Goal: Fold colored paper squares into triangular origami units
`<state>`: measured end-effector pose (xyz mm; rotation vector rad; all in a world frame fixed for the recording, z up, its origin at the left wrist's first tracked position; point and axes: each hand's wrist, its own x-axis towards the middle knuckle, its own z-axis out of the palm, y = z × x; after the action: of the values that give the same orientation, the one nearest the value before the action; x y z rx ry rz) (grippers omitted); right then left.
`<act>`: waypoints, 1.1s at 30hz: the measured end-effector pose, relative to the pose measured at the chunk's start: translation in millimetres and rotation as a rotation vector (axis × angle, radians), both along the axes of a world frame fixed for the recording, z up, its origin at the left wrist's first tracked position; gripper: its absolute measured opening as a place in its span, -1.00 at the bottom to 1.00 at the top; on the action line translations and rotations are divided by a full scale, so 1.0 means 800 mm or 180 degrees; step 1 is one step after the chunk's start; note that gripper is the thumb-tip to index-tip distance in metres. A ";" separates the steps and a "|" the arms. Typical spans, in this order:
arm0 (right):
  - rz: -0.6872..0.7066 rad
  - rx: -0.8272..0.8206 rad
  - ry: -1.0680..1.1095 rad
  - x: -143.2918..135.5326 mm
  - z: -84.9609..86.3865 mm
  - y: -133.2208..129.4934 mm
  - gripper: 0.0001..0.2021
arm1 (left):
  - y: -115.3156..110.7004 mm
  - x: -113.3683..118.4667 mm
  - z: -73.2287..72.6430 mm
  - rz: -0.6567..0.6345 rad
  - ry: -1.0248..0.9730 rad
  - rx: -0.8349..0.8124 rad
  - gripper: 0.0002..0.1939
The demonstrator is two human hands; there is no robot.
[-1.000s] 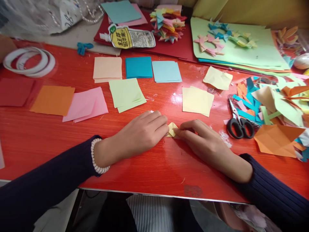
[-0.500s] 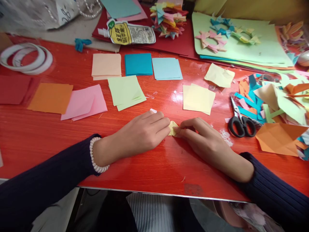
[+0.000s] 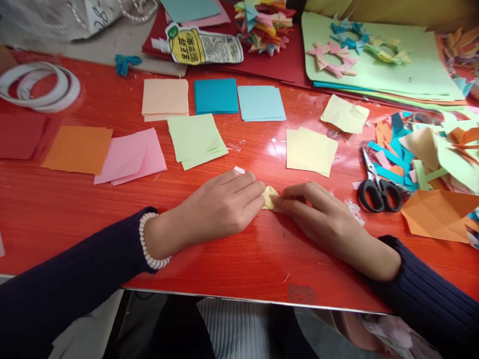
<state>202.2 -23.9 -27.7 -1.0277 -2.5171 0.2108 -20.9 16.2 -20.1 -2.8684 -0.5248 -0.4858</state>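
A small folded piece of yellow paper (image 3: 269, 198) lies on the red table between my two hands. My left hand (image 3: 220, 204) is closed on its left side and covers that part; a coiled pale band circles the wrist. From the right, my right hand (image 3: 318, 212) pinches the paper's edge between thumb and forefinger. Beyond the hands lie a stack of pale yellow squares (image 3: 311, 151) and a light green stack (image 3: 197, 140). A single creased yellow square (image 3: 345, 113) rests farther back.
Black-handled scissors (image 3: 378, 192) lie at right beside coloured paper scraps (image 3: 392, 154) and an orange sheet (image 3: 437, 214). Orange (image 3: 78, 149) and pink squares (image 3: 129, 157) are at left, near white tape rolls (image 3: 62, 94). Folded paper rings (image 3: 333, 59) sit on green sheets behind.
Both hands stay on the folded yellow paper with nearly the same grip. The view has shifted slightly, so the things at right appear a little farther right.
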 end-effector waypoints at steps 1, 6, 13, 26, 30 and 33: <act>0.0000 0.0014 -0.0014 0.000 0.000 0.000 -0.86 | 0.000 0.000 0.000 0.0004 -0.0005 0.0022 -0.84; 0.0006 0.0036 -0.0078 0.000 0.002 0.000 -0.84 | -0.001 0.001 0.002 -0.0042 0.0005 0.0089 -0.85; 0.0079 -0.0020 -0.0206 -0.001 0.006 0.000 -0.84 | -0.001 0.000 0.003 -0.0084 0.0006 0.0176 -0.88; -0.0024 0.0431 -0.0523 0.000 0.010 0.004 -0.84 | -0.004 -0.003 0.001 -0.0195 0.0032 0.0211 -0.73; -0.0049 0.0497 -0.0655 -0.001 0.011 0.005 -0.82 | -0.005 -0.001 0.001 -0.0149 0.0066 0.0158 -0.73; -0.0058 0.0582 -0.0819 0.000 0.013 0.005 -0.81 | -0.004 0.000 0.002 -0.0197 -0.0032 0.0262 -0.77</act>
<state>201.9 -20.0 -17.4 -1.0606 -2.6913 -0.1653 -21.0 12.6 -18.7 -2.8118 -0.4087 -0.5196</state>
